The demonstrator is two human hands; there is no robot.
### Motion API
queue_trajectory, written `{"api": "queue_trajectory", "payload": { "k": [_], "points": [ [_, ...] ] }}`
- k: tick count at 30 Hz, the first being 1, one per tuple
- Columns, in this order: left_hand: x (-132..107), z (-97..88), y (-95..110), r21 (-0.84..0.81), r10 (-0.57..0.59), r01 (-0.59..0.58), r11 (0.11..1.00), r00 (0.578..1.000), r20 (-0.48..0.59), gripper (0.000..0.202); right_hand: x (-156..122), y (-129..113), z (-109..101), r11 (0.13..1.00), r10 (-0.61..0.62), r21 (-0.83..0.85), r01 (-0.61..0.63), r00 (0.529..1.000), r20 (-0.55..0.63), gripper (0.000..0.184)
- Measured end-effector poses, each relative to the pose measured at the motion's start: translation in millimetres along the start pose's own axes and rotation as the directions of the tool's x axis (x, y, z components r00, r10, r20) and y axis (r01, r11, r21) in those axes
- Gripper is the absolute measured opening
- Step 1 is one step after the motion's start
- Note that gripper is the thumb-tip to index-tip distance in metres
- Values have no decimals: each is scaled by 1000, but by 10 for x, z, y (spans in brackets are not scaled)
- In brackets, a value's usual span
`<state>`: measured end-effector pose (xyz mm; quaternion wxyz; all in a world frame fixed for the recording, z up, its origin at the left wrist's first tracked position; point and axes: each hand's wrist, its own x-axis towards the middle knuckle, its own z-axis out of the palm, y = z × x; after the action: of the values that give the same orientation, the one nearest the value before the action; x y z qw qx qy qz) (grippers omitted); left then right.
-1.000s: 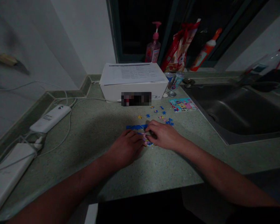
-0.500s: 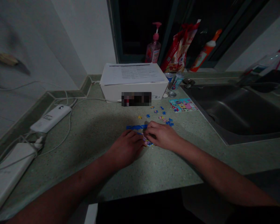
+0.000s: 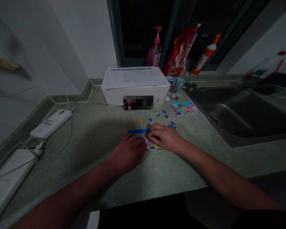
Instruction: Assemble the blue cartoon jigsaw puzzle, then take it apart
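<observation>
left hand (image 3: 127, 152): curled narrow, fingertips on jigsaw puzzle (image 3: 152, 147), hold unclear | right hand (image 3: 165, 137): narrow, any pinched piece hidden | 12 o'clock on countertop (image 3: 85, 149) | loose pieces (image 3: 173, 124) at 1 o'clock | light, even fingertip pressure suits

This looks like a home kitchen. A stainless steel sink (image 3: 238, 116) is set into a speckled green stone desk (image 3: 85, 143), and two drink cans (image 3: 177, 84) stand near the sink's corner. A pink pump soap bottle (image 3: 154, 54), a red snack bag (image 3: 180, 52) and an orange-capped bottle (image 3: 206, 52) stand before a dark window (image 3: 138, 28).
</observation>
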<state>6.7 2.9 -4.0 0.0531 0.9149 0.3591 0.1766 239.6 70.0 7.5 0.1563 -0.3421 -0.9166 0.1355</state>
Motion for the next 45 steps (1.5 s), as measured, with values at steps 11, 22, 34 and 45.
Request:
{"api": "queue_trajectory", "payload": {
  "k": [11, 22, 34, 45],
  "points": [
    [-16, -11, 15, -21, -7, 7, 1000, 1000, -6, 27, -130, 685, -422, 887, 393, -163, -433, 891, -229, 20],
    [-12, -6, 2, -49, 6, -10, 999, 997, -71, 25, -79, 660, -212, 896, 389, -187, -403, 915, -105, 23],
    [8, -55, 27, -33, 4, -6, 999, 998, -67, 22, -45, 705, -187, 915, 389, -45, -401, 906, -165, 9],
    [-18, -61, -2, -133, -161, 132, 982, 958, -238, 17, 21, 222, -42, 763, 370, 576, -293, 929, -17, 13]
  ]
}}
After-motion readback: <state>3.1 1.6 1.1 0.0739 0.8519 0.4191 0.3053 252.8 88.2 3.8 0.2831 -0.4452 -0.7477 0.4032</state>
